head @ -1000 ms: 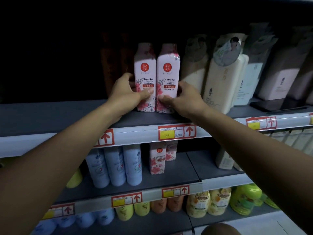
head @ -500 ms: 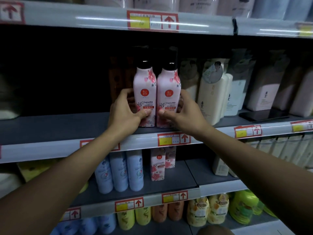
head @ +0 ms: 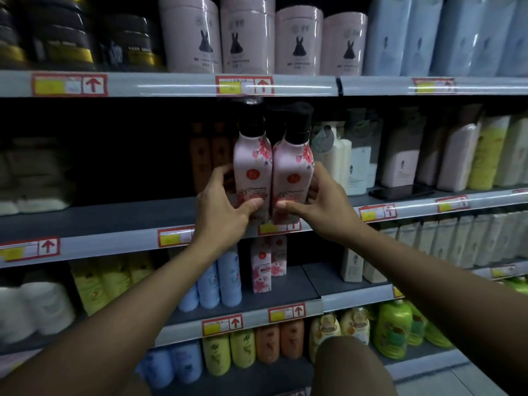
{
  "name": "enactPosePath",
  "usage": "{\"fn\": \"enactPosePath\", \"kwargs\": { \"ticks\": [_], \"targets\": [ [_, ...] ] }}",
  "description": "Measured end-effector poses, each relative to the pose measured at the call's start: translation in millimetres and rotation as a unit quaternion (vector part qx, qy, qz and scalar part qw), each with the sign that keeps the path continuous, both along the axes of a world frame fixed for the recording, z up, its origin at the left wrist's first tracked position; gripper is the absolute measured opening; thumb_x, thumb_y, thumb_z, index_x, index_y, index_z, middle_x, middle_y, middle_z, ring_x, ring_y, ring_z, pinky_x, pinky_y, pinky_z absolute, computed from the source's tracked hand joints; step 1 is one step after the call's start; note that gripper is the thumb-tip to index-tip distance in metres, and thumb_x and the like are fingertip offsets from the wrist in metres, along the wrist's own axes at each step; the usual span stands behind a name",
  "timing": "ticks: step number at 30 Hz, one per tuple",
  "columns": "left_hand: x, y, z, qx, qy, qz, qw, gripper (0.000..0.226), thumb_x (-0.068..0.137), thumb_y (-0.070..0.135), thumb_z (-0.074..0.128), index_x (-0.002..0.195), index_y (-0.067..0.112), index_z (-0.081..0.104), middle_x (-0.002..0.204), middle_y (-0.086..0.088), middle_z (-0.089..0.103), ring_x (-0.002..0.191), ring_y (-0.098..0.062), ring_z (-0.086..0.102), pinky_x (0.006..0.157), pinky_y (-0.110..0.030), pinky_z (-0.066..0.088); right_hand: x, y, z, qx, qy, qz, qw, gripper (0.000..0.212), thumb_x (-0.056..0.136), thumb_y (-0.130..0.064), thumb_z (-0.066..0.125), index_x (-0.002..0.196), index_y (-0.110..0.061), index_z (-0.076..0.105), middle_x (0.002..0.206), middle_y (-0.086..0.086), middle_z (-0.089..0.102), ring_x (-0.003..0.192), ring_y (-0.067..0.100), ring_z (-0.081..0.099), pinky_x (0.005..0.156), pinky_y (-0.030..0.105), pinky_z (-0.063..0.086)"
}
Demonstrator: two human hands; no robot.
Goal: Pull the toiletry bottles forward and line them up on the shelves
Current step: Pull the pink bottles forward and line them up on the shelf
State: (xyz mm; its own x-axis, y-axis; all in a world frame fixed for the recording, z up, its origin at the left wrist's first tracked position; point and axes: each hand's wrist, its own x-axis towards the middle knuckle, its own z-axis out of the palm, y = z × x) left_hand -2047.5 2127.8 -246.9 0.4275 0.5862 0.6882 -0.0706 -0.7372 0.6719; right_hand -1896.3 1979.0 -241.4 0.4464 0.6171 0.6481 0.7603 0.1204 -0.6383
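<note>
**Two floral bottles held at the shelf's front edge**

Side by side, two pale pink plastic bottles with black caps and red blossom print stand touching at the near edge of the middle grey shelf (head: 100, 221): the left pink bottle (head: 251, 164) and the right pink bottle (head: 293, 170). Each bears a round red logo; the word "Camellia" can just be read, the smaller print is blurred. The left hand (head: 221, 207) wraps the left bottle, thumb across its front; the right hand (head: 324, 202) clasps the right one likewise. Both forearms reach up and forward. Red-framed price tags with arrows (head: 263, 85) line the shelf rails. Farther right stand cream bottles (head: 354, 164); above, pink cylindrical tubs (head: 248, 35).
</note>
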Motion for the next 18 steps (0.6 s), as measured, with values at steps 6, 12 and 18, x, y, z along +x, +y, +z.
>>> {"fn": "enactPosePath", "kwargs": {
  "ticks": [6,12,18],
  "targets": [
    [-12,-37,-26,-0.006,0.04,-0.012,0.999,0.066,0.079,0.023,0.088,0.135,0.024,0.052,0.118,0.01,0.065,0.11,-0.007,0.058,0.088,-0.025,0.045,-14,-44,-23,-0.028,-0.007,-0.012,1.0,0.075,0.073,-0.043,0.09,0.133,-0.029,0.048,0.12,-0.013,0.068,0.109,0.008,0.069,0.091,0.039,0.06],
    [-7,-57,-57,-0.024,0.067,-0.03,0.997,0.063,0.074,0.025,0.092,0.126,0.026,0.056,0.108,0.015,0.069,0.099,-0.002,0.065,0.088,-0.025,0.053,-4,-68,-59,-0.057,0.022,-0.031,0.998,0.07,0.07,-0.034,0.093,0.127,-0.028,0.053,0.109,-0.009,0.074,0.096,0.008,0.074,0.083,0.043,0.063],
    [14,-54,-106,-0.063,0.106,-0.059,0.991,0.068,0.068,0.022,0.095,0.125,0.022,0.057,0.11,0.01,0.072,0.101,-0.003,0.069,0.092,-0.034,0.06,18,-73,-109,-0.113,0.048,-0.043,0.991,0.067,0.07,-0.037,0.093,0.125,-0.029,0.055,0.105,-0.011,0.075,0.097,0.005,0.073,0.084,0.042,0.062]
  ]
}}
